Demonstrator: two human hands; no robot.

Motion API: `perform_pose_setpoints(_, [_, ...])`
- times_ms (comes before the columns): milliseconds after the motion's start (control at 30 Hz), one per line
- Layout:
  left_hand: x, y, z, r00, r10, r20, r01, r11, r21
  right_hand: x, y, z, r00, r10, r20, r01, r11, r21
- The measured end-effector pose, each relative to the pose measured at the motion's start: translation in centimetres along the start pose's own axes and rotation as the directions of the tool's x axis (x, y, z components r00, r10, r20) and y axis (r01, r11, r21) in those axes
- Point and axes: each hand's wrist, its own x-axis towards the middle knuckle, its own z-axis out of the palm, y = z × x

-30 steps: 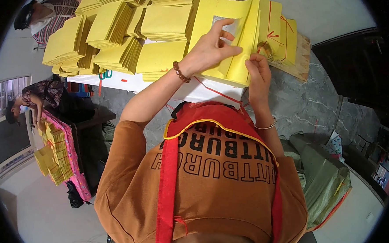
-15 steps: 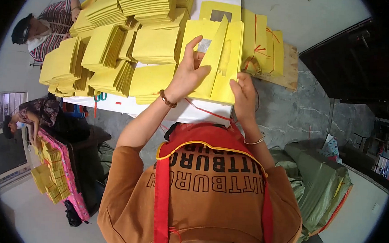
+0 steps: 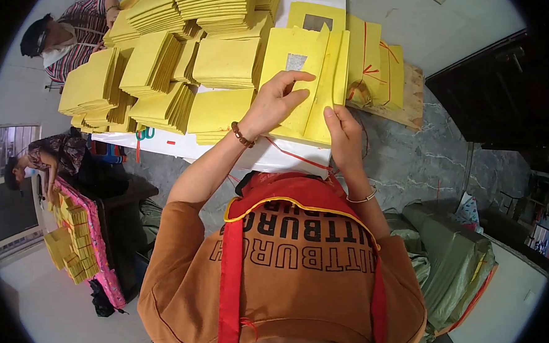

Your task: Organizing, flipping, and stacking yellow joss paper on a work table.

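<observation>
A yellow paper sheet (image 3: 278, 50) with a grey window lies on top of a pile at the table's front right. Two of its folds stand up as ridges, the taller one a raised flap (image 3: 319, 68). My left hand (image 3: 272, 106) rests over the sheet's left part, thumb and forefinger apart near the flap, gripping nothing that I can see. On the sheet's right edge, my right hand (image 3: 345, 127) pinches the paper between thumb and fingers; the fingertips are partly hidden beneath it.
Many stacks of folded yellow paper (image 3: 227, 63) cover the table's left and back. Bundles tied with red string (image 3: 361, 52) lie on a wooden board (image 3: 413, 98) to the right. Green-handled scissors (image 3: 143, 135) hang near the front edge. Two people (image 3: 83, 25) work at the left.
My left hand's fingers have come down and bent toward the raised flap. The right edge of the sheet now bulges up in a second ridge beside my right hand.
</observation>
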Motion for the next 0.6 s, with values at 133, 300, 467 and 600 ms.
perform_pose_setpoints(133, [0.4,0.5,0.1,0.999,-0.037,0.005,0.037,0.999,-0.031,0.1,-1.6,0.4,0.957,-0.287,0.040,0.290,0.947,-0.142])
perform_pose_setpoints(300, [0.8,0.1,0.4,0.999,-0.030,-0.017,0.027,0.988,-0.149,-0.2,-1.8,0.3,0.914,-0.382,0.137,0.405,0.836,-0.370])
perform_pose_setpoints(467, [0.6,-0.1,0.4,0.992,-0.128,-0.001,0.125,0.963,-0.238,0.2,-1.3,-0.2,0.941,-0.339,0.023,0.336,0.919,-0.205])
perform_pose_setpoints(600, [0.9,-1.1,0.1,0.989,-0.150,0.005,0.148,0.968,-0.201,0.5,-0.6,-1.4,0.999,-0.005,-0.052,0.002,0.998,-0.056])
